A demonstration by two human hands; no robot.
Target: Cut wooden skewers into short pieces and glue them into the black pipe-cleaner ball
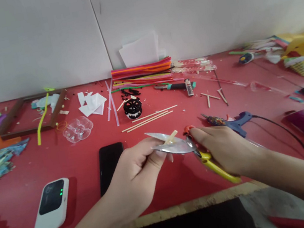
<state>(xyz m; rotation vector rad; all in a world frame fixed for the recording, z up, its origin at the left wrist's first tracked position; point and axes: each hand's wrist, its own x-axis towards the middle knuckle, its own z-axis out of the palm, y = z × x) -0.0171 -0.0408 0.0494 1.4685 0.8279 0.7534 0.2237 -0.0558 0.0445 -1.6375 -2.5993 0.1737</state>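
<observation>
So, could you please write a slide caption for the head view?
Over a red table, the right hand holds shears, their open blades around a stick in the left hand.

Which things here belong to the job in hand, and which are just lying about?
In the job:
- yellow-handled shears, in the right hand
- wooden stick between the blades, in the left hand
- likely the loose long sticks, similar in colour

Apparently just lying about:
- black phone
- white portable hotspot
- brown frame

Forearms (pixel 97 224) angled inward, left fingers (pixel 154 161) pinched, right fingers (pixel 199 136) curled
</observation>
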